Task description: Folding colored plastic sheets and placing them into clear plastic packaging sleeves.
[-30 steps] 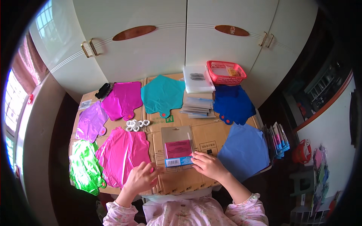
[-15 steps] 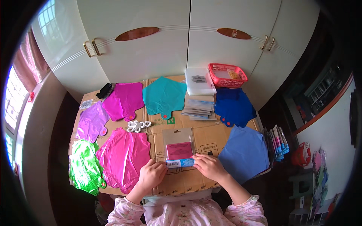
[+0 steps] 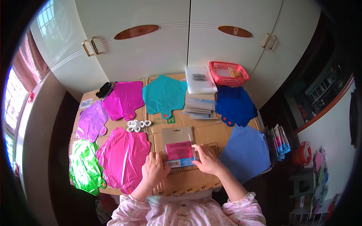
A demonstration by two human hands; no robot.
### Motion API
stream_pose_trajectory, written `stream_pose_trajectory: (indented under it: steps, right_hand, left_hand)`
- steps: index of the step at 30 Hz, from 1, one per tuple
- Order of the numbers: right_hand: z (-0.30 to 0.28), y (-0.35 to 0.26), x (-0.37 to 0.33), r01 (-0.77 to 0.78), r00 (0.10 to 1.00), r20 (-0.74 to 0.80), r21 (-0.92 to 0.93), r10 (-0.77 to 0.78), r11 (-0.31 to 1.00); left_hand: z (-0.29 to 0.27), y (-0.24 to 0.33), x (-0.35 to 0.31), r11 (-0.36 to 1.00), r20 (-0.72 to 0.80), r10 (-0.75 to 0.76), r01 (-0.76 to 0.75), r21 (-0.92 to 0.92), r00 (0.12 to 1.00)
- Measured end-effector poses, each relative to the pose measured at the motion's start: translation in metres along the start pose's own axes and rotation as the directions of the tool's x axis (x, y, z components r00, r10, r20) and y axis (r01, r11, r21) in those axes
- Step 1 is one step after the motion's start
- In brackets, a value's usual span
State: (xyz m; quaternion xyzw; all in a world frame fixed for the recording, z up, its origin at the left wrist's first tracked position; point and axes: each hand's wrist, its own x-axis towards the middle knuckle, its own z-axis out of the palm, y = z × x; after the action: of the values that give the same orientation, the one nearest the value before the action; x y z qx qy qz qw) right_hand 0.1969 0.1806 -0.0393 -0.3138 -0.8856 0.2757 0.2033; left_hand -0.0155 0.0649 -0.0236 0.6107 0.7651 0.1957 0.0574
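Note:
A flat hanging packet point(image 3: 177, 135) lies in front of me on the cardboard. It has a grey card back, a clear sleeve, a blue strip along the bottom and a folded pink foil sheet point(image 3: 179, 150) inside. My left hand point(image 3: 155, 167) is closed at the packet's lower left corner, fingertips on its edge. My right hand point(image 3: 206, 160) grips the right edge, index finger higher up and thumb by the bottom corner. The undersides of both hands are hidden.
Flat foil balloons in pink point(image 3: 124, 158), green point(image 3: 86, 165), teal point(image 3: 164, 94) and blue point(image 3: 245, 152) surround the packet. White ribbon rolls point(image 3: 137, 126), stacked cards point(image 3: 200, 107), clear sleeves point(image 3: 200, 86) and a red basket point(image 3: 229, 81) lie farther off. Finished-looking packets point(image 3: 278, 141) stand at right.
My right hand's fingers have shifted up the packet's right edge, spreading away from the thumb. My left hand has moved slightly, and the packet's top has shifted a little away from me.

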Motion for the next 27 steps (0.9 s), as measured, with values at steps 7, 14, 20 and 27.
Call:
stream_pose_trajectory:
  steps: [7, 14, 20, 27]
  right_hand:
    - [-0.001, 0.003, -0.003, -0.088, 0.993, -0.095, -0.162, 0.073, 0.983]
    - [-0.003, -0.017, -0.013, -0.249, 0.960, 0.027, 0.525, 0.277, 0.814]
    - [-0.002, -0.029, -0.038, -0.218, 0.930, 0.011, 0.822, 0.368, 0.526]
    - [-0.043, -0.031, -0.072, -0.112, 0.890, -0.188, 0.794, 0.416, 0.597]
  left_hand:
    - [0.007, 0.003, -0.002, 0.998, -0.083, 0.013, -0.019, -0.067, 0.996]
    - [0.006, 0.010, -0.007, 0.027, 0.273, -0.109, 0.277, -0.960, 0.956]
    - [-0.008, 0.031, -0.013, -0.053, 0.308, -0.048, 0.305, -0.951, 0.950]
    - [0.015, 0.039, -0.012, -0.194, 0.322, 0.127, 0.342, -0.920, 0.938]
